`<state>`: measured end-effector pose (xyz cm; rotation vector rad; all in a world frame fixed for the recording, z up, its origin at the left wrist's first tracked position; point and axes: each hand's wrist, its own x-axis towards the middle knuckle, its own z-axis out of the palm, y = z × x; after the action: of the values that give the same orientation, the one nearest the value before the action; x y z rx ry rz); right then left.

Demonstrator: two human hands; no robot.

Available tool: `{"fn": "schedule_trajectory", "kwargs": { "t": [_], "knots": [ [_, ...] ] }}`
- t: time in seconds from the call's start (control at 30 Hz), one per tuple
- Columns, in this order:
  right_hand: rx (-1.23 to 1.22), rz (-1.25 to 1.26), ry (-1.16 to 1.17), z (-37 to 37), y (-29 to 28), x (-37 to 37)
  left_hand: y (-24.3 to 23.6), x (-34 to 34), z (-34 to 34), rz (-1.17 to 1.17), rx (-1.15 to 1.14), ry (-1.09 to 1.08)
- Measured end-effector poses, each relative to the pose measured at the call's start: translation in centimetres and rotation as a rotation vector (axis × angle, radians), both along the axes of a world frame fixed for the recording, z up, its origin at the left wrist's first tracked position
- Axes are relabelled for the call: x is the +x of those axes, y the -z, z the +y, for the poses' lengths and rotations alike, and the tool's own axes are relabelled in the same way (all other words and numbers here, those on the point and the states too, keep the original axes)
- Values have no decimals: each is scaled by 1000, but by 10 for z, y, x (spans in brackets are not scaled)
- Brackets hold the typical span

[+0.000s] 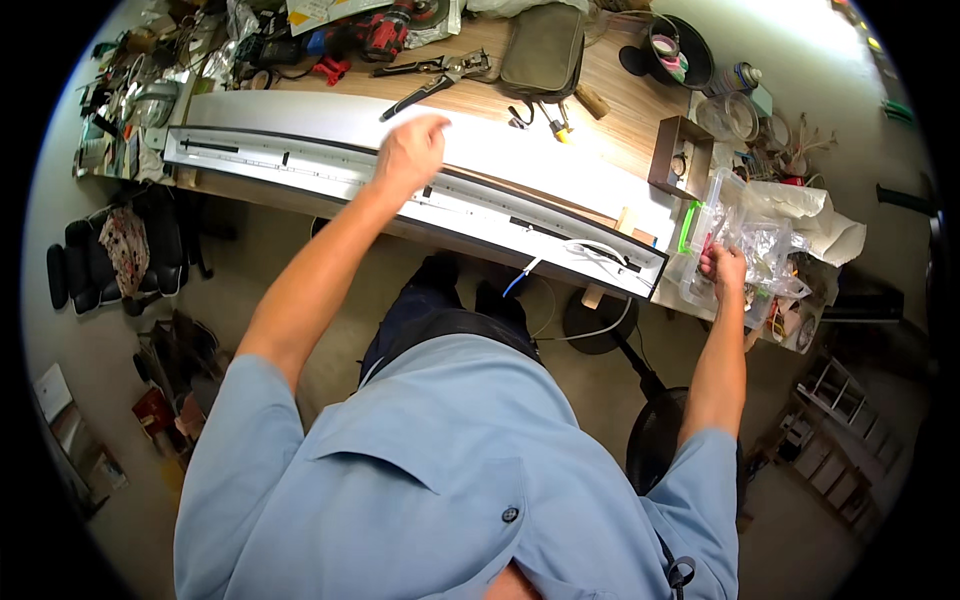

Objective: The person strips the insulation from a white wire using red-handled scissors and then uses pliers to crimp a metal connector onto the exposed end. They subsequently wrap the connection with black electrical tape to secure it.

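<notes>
A long white light fixture housing (pixel 340 180) with a dark rim lies open along the front edge of the workbench. Inside run a pale strip and several black pieces; a white cable (pixel 590 247) loops at its right end, near a loose blue wire (pixel 515 284). Over the middle of the housing hovers my left hand (pixel 410 155), fingers curled and slightly blurred; anything in them is hidden. At the bench's right end, my right hand (pixel 724 265) dips into a clear plastic box (pixel 712 205) with a green clip, its fingers closed around something too small to name.
Behind the housing lie locking pliers (pixel 440 72), a red power tool (pixel 388 35), a dark green case (pixel 543 48) and a black bucket (pixel 690 50). A brown open box (pixel 683 157) stands beside the plastic box. Below the bench is a black round-based stand (pixel 600 325).
</notes>
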<state>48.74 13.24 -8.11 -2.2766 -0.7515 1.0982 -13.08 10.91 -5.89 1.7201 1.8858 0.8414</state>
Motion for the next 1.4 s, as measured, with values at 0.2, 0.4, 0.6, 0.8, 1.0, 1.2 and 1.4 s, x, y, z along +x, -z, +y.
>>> {"fn": "schedule_trajectory", "kwargs": {
  "t": [0.2, 0.4, 0.6, 0.8, 1.0, 1.2, 1.4],
  "knots": [
    [202, 112, 58, -96, -56, -55, 58, -41, 88, 596, -438, -73],
    [271, 35, 220, -223, -85, -133, 55, -53, 98, 458, -358, 9],
    [416, -65, 400, -287, -98, -181, 17, -59, 99, 457, -167, 8],
    [634, 14, 159, -244, -148, -267, -60, -3, 28, -392, -165, 150],
    [579, 968, -119, -203, -184, -297, -156, 85, -78, -1235, -1058, 577],
    [505, 1174, -118, -227, -190, -320, -151, 131, -122, -948, -905, 927],
    [490, 943, 179, -247, -174, -336, -142, 131, -138, -686, -775, 945]
  ]
}}
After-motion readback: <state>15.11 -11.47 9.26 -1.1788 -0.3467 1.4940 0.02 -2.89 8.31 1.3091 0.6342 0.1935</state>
